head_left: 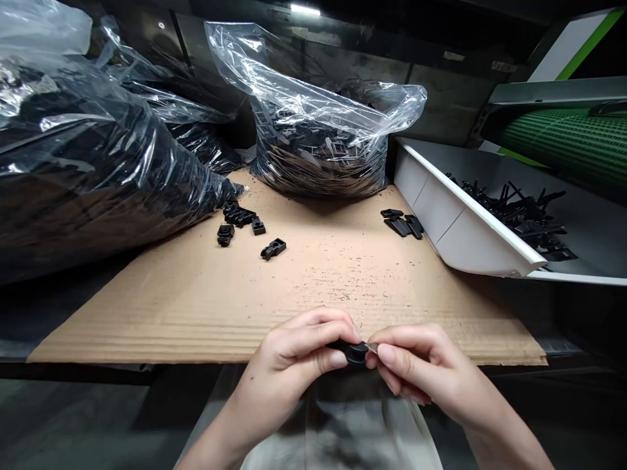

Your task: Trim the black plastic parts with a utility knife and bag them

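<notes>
My left hand [306, 356] is closed around a small black plastic part [356, 353], whose rounded end sticks out past the fingertips. Thumb and forefinger of my right hand [421, 362] pinch a small thin blade [372, 347], and its tip touches the edge of the black part. Most of the blade is covered by my fingers. Both hands are just above the front edge of a cardboard sheet [161, 300]. On the sheet beyond them lies a single black plastic piece [273, 249], with a small pile of similar pieces [239, 215] behind it.
Flat black pieces [402, 223] lie by a white tray [470, 219] holding more black parts [526, 219]. An open clear bag [321, 143] full of black parts stands at the back. A large filled bag [98, 170] bulges in from the left. Black crumbs dot the cardboard.
</notes>
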Motion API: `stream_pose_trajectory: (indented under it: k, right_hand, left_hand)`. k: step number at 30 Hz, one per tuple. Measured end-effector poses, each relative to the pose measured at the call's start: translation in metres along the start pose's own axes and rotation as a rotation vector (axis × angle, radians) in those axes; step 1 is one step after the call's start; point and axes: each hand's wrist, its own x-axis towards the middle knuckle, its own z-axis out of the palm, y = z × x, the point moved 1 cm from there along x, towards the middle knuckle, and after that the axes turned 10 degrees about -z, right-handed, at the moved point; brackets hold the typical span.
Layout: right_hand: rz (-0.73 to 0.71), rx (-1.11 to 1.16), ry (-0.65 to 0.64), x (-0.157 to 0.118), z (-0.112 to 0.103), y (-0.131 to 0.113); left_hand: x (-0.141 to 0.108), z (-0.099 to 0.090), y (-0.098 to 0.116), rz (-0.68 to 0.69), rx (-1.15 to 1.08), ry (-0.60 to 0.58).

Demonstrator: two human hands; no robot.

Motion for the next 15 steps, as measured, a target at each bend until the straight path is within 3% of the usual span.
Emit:
stream_pose_trajectory:
  k: [6,8,10,13,15]
  right_hand:
    - [0.133,0.364,-0.267,0.002,-0.002,0.003]
    - [0.133,0.425,-0.268,-0.002,0.002,0.003]
    - [0.076,0.434,-0.125,-0.006,0.007,0.004]
    - [-0.053,0.326,0.256,-0.006,0.014,0.005]
    - [-0.123,0.265,0.439,-0.002,0.021,0.006]
  left_hand:
    - [0.002,-0.001,0.001,-0.035,-0.019,0.049]
    - [0.002,-0.001,0.000,-0.041,-0.012,0.075]
    - [0.003,0.000,0.000,-0.055,-0.011,0.085]
    - [0.003,0.001,-0.001,-0.102,-0.027,0.089]
    - [0.002,0.001,-0.002,-0.116,-0.030,0.076]
